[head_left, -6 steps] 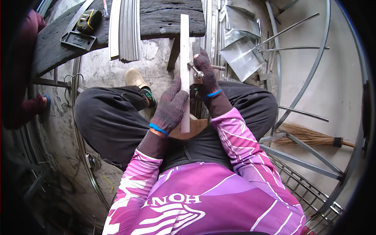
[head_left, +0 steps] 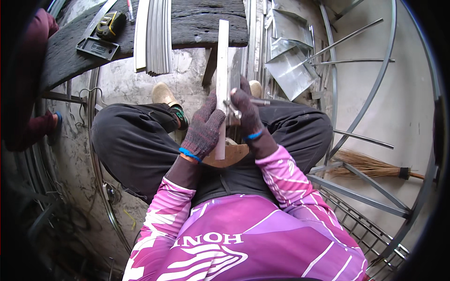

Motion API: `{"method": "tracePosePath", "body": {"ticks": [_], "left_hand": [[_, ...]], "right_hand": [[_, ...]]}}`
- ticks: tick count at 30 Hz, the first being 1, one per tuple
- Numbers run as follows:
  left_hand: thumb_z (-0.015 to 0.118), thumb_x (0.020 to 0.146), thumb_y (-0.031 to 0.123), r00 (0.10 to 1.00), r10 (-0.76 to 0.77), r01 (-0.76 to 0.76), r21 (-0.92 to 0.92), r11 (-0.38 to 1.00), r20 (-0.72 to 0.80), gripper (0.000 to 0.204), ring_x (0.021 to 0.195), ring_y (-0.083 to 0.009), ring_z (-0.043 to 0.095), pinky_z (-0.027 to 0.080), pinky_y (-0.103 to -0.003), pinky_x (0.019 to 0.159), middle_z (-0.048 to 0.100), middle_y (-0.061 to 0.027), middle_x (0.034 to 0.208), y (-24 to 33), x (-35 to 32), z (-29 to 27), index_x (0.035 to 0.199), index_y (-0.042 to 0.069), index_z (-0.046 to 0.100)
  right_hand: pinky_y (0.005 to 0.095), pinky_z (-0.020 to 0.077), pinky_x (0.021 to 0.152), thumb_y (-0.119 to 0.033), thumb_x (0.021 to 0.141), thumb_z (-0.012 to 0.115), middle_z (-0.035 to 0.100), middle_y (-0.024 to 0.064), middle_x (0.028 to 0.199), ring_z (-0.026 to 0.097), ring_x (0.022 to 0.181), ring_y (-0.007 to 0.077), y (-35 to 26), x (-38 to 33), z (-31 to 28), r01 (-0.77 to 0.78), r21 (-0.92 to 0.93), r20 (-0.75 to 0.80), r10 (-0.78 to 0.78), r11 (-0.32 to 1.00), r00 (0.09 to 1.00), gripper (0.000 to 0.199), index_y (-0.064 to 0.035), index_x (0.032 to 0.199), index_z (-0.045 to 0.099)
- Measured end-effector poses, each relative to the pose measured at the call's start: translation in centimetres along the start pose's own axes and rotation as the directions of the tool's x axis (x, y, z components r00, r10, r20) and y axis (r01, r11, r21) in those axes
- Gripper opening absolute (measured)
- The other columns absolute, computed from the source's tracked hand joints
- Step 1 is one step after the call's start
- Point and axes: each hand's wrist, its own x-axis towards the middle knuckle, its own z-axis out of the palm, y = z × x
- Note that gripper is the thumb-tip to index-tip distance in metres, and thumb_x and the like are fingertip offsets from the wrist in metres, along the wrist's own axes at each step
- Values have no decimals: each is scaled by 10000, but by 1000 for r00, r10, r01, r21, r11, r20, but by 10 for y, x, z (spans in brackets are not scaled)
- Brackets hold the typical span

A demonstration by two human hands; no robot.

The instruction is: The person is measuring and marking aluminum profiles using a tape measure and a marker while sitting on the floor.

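Your gloved left hand (head_left: 204,131) is wrapped around the long pale metal strip (head_left: 221,79), near its lower end — the strip's long axis runs straight away from you, over your lap toward the dark weathered wooden tabletop (head_left: 197,23). Your gloved right hand (head_left: 246,112) presses against the strip's right side, fingers closed on a small silvery rod-shaped tool (head_left: 257,101) — both hands touch the strip.

metal strip (head_left: 221,84) runs from lap forward onto plank (head_left: 197,23) | left hand (head_left: 202,133) on strip's left, right hand (head_left: 246,114) on its right, touching | wooden block (head_left: 229,154) under strip's near end | bundle of strips (head_left: 154,37) on plank, left | tape measure (head_left: 110,24) further left | broom (head_left: 375,166) on floor, right
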Motion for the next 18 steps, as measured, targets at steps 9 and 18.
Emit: {"method": "tracePosePath", "body": {"ticks": [9, 18], "left_hand": [[569, 819, 25, 997, -72, 73, -104, 992, 12, 339, 1118, -366, 563, 471, -388, 920, 514, -262, 1293, -7, -1, 4, 1145, -47, 515], [574, 836, 33, 997, 51, -56, -73, 996, -63, 331, 1079, -319, 602, 487, -340, 893, 538, -237, 1287, -19, -7, 5, 1159, -36, 579]], "right_hand": [[448, 399, 984, -168, 888, 560, 513, 202, 1184, 501, 1119, 379, -3, 59, -3, 339, -10, -110, -338, 941, 935, 350, -15, 1196, 494], [354, 449, 945, -143, 903, 574, 480, 146, 1284, 518, 1155, 250, -20, -35, 15, -201, 599, 24, 234, 775, 972, 453, -18, 1307, 412]]}}
